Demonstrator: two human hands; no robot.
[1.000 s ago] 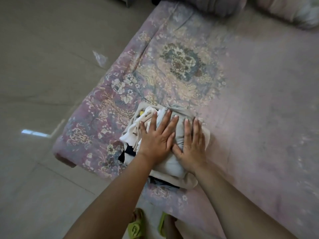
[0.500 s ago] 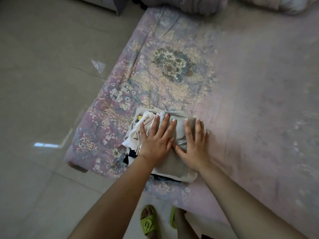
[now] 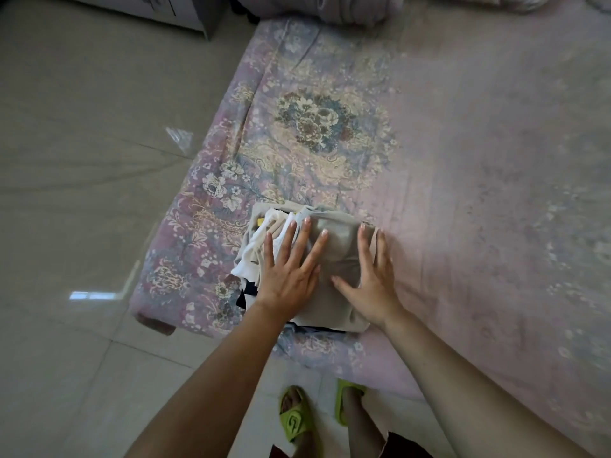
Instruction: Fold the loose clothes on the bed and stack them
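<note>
A stack of folded clothes (image 3: 334, 259) sits near the front left corner of the bed (image 3: 463, 160), which is covered by a pink flowered sheet. A grey-beige garment lies on top; white, cream and dark pieces show at the stack's left and front edges. My left hand (image 3: 289, 272) lies flat on the left half of the top garment, fingers spread. My right hand (image 3: 372, 276) lies flat on the right half, fingers straight, at the stack's right edge.
Glossy tiled floor (image 3: 82, 193) runs along the left of the bed. My feet in green slippers (image 3: 297, 421) stand at the bed's front edge. Bundled bedding (image 3: 347, 8) lies at the far end, and a white cabinet corner (image 3: 185, 11) stands at top left.
My two hands have drifted slightly apart on top of the stack, the right one sliding toward the stack's right edge. The view has shifted a little.
</note>
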